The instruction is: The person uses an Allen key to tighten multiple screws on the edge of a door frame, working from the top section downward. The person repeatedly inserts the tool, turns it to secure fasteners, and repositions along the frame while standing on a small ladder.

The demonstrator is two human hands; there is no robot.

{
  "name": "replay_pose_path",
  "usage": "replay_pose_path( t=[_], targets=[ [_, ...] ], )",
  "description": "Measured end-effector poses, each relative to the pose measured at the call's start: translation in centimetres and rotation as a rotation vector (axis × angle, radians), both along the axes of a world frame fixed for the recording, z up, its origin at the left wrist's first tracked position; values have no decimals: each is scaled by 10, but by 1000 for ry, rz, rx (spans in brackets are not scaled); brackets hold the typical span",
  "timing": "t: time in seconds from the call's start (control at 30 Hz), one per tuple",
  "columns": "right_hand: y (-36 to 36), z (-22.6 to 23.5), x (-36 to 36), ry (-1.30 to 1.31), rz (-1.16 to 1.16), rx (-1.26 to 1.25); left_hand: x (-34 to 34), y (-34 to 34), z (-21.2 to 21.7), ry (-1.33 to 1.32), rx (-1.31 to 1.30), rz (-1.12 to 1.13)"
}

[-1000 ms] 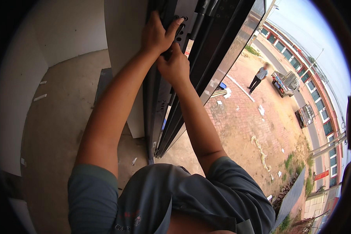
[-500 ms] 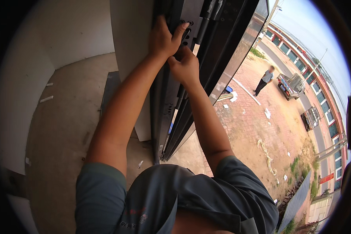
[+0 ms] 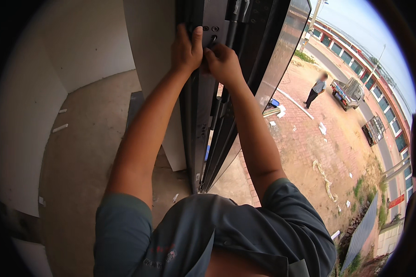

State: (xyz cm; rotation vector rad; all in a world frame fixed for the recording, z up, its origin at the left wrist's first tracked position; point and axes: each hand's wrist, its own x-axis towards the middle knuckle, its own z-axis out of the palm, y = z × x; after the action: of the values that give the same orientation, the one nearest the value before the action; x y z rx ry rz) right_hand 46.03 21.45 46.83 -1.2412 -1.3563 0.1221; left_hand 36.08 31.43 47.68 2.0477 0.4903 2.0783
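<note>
A dark metal door point(image 3: 203, 99) stands upright before me, its narrow grey edge plate dotted with round holes. My left hand point(image 3: 188, 51) is wrapped round the door's left side, thumb laid up along the edge plate. Just right of it, my right hand point(image 3: 224, 64) is closed, fingers bent at the plate below a pair of holes. A short dark rod-like piece point(image 3: 213, 39) sticks out at those fingertips; its kind cannot be made out. Beside the right hand runs the dark door frame point(image 3: 259, 51), with a cylindrical hinge point(image 3: 232, 32) in the gap.
Left of the door, a pale panel point(image 3: 152, 46) stands over a bare concrete floor point(image 3: 85, 138) with white scraps. Outdoors on the right, a person point(image 3: 315, 90) stands on red paving, near a loaded small truck point(image 3: 348, 93) and a second vehicle point(image 3: 373, 130). Litter lies about.
Both hands have shifted slightly left and a little apart in the view. My right hand's fingers have turned on the plate, and two holes above them now show. The whole view has shifted a little.
</note>
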Motion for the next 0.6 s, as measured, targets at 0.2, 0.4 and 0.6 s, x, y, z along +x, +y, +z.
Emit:
replay_pose_path(
  t=[0.2,0.4,0.6],
  targets=[
    [-11,10,5,167,158,-139,-34,-16,-36,114,-193,8],
    [-18,15,-5,64,32,-128,-72,-43,-105,148,-362,-290],
    [-17,18,-6,-41,-91,-84,-68,-42,-99,221,-306,-284]
  ],
)
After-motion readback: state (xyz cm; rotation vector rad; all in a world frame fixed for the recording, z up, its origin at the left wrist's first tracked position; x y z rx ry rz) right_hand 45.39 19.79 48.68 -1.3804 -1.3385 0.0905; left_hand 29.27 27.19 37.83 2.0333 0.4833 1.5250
